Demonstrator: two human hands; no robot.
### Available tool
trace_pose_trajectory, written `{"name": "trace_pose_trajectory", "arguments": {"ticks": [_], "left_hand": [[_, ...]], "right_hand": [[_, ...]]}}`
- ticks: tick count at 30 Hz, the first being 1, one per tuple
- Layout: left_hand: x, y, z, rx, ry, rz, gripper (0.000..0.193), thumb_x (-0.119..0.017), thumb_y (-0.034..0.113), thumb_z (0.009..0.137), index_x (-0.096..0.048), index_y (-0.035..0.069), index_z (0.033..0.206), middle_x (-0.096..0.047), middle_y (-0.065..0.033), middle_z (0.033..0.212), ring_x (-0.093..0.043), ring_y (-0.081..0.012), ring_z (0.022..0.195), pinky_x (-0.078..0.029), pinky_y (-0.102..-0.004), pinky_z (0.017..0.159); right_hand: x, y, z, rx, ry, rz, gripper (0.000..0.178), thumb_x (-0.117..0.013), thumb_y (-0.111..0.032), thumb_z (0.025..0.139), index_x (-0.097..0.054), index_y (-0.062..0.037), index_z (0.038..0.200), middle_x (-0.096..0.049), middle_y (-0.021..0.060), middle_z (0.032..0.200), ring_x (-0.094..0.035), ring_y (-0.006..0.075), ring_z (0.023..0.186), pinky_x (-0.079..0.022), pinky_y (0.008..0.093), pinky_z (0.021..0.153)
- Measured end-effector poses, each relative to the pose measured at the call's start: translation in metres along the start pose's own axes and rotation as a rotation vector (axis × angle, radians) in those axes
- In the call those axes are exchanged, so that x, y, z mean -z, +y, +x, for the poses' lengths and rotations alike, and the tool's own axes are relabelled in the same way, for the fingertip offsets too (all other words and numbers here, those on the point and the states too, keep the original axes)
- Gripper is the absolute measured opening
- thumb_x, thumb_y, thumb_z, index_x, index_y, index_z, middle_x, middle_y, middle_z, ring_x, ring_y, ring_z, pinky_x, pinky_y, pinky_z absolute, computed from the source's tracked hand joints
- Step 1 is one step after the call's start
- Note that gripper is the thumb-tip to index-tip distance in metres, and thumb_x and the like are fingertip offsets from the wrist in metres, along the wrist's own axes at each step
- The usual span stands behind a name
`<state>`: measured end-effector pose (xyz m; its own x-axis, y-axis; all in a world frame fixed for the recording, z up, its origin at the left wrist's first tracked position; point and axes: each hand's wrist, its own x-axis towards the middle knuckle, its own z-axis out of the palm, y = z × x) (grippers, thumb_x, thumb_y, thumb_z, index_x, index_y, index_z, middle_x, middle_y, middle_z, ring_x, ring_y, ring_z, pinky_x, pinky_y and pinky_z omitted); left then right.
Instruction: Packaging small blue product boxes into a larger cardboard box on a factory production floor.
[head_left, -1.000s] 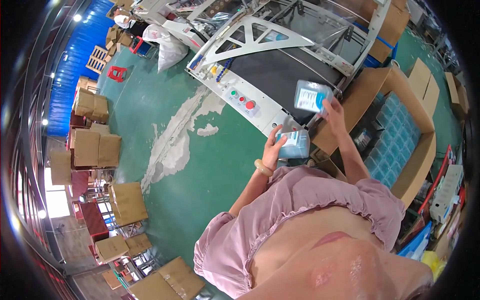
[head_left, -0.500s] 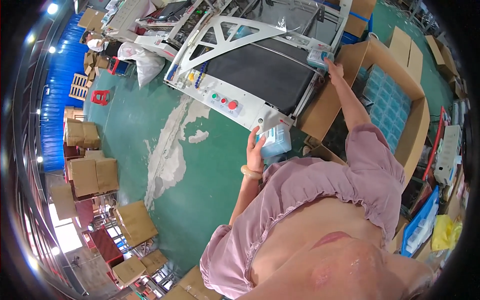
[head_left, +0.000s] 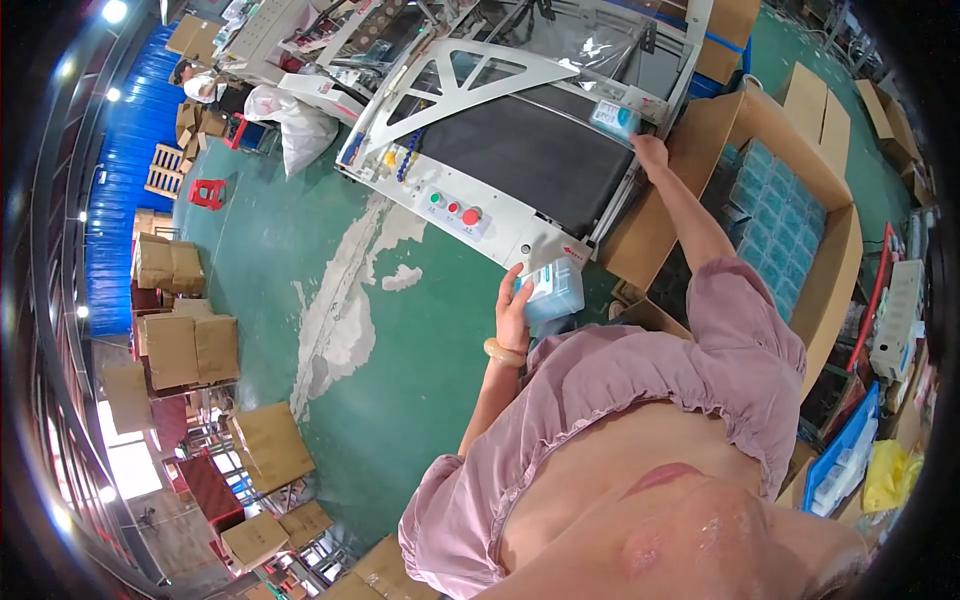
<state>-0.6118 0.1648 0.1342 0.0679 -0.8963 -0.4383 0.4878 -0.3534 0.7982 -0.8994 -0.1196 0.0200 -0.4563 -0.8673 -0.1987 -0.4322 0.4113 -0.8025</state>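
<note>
My left hand (head_left: 514, 318) is closed round a clear plastic box with blue contents (head_left: 553, 291), held in front of my body beside the machine's near corner. My right arm reaches forward, and my right hand (head_left: 650, 152) grips the near end of a second box of the same kind, with a pale label (head_left: 615, 119). That box is over the far right end of the machine's black belt (head_left: 500, 140); whether it rests on the belt I cannot tell. The fingertips of my right hand are partly hidden behind it.
To the right, a large open carton (head_left: 838, 250) holds many blue boxes (head_left: 775, 215) in rows. A white slotted guard (head_left: 465, 90) spans the machine, above red and green buttons (head_left: 455, 208). Cartons (head_left: 178, 350) stand at left, and a person (head_left: 203, 88) is far off.
My right hand has moved the labelled box slightly left, from the machine's edge over the belt end. The left hand still holds its box in nearly the same place.
</note>
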Motion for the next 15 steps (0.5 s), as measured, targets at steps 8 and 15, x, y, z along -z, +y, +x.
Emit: {"name": "trace_pose_trajectory", "arguments": {"ticks": [8,15], "left_hand": [[-0.003,0.003,0.006,0.052,0.062,-0.001,0.051,-0.054,0.035,0.085,-0.041,0.011,0.128,-0.055,-0.0067,0.107,-0.056,-0.016,0.089,-0.048,-0.0275,0.061],[-0.014,0.009,0.017,0.259,-0.025,-0.128,0.05,-0.05,0.046,0.084,-0.049,0.01,0.119,-0.057,-0.0034,0.109,-0.057,-0.0157,0.091,-0.049,-0.0272,0.055]], "right_hand": [[0.044,-0.056,-0.196,0.455,-0.902,0.403,0.033,-0.061,-0.018,0.082,-0.056,-0.0041,0.111,-0.059,0.0106,0.105,-0.054,0.0168,0.099,-0.043,0.0289,0.086],[0.087,-0.069,-0.257,1.078,-0.691,0.033,0.065,-0.073,-0.015,0.061,-0.048,-0.0068,0.12,-0.042,0.0155,0.123,-0.041,0.035,0.114,-0.034,0.0412,0.097]]}}
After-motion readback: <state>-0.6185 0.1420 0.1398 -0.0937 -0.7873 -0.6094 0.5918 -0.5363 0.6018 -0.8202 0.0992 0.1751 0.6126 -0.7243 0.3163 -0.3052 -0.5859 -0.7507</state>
